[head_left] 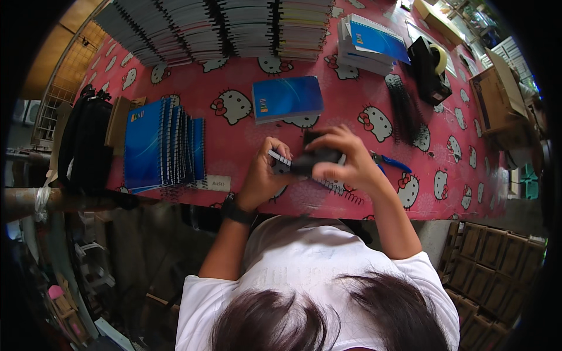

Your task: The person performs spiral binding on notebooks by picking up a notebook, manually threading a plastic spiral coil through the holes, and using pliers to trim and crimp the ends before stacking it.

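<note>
Close to the table's near edge, my left hand [267, 174] is closed around a small spiral-bound notebook [280, 157], seen nearly edge-on with a row of coil loops along its side. My right hand [346, 157] curls its fingers around a dark, motion-blurred object [315, 161] against that notebook; its kind cannot be made out. Below my right hand, a loose dark wire coil [345, 192] stretches to the right. Beyond both hands lies a stack of blue-covered booklets [288, 96]. Blue-handled pliers [393, 164] rest just right of my right hand.
Blue spiral notebooks [153, 143] stand stacked at left, beside a black bag [91, 140]. Tall piles of bound notebooks [216, 29] line the back. At right are more booklets [374, 44], black coils [404, 108], a tape dispenser [432, 67] and a cardboard box [497, 96].
</note>
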Demonstrator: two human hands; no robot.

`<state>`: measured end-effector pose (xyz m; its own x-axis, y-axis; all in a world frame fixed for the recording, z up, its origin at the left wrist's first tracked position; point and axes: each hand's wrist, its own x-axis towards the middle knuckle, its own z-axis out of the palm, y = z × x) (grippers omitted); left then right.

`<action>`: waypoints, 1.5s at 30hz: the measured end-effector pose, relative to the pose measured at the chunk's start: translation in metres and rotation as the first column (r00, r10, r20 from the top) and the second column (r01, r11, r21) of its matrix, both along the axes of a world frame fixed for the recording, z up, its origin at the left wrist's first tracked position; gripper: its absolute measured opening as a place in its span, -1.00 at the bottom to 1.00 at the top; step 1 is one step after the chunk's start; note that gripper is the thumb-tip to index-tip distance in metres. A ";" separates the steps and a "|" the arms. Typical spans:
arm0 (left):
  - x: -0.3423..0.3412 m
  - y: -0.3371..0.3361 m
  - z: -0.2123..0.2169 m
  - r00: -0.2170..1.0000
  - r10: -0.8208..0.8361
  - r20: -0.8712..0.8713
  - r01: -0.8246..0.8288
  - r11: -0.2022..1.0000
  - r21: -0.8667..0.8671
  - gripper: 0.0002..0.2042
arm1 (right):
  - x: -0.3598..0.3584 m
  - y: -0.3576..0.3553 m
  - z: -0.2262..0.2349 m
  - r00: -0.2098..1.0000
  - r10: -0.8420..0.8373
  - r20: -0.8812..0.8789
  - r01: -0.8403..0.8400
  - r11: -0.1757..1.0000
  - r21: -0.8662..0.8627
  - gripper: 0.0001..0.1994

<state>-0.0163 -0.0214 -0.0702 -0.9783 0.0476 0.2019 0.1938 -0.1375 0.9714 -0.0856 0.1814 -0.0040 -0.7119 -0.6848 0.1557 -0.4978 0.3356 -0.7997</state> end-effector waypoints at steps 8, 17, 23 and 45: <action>0.003 0.001 0.001 1.000 0.023 0.000 -0.023 0.991 -0.131 -0.53 | -0.002 -0.006 -0.011 0.944 -0.046 0.328 0.085 0.991 -0.104 -0.41; 0.002 0.000 -0.004 1.000 -0.017 -0.019 0.013 0.984 -0.178 -0.56 | 0.002 0.010 -0.014 0.965 -0.255 -0.053 0.252 0.965 -0.068 -0.41; 0.002 0.017 0.036 0.999 0.051 -0.013 -0.052 0.955 -0.294 -0.67 | 0.010 0.027 0.025 0.830 -0.298 -0.472 0.319 0.947 -0.037 -0.49; 0.015 0.014 0.072 0.956 0.269 -0.118 -0.290 0.927 -0.237 -0.76 | 0.031 -0.019 0.043 0.951 0.072 -0.301 -0.109 0.988 -0.110 -0.69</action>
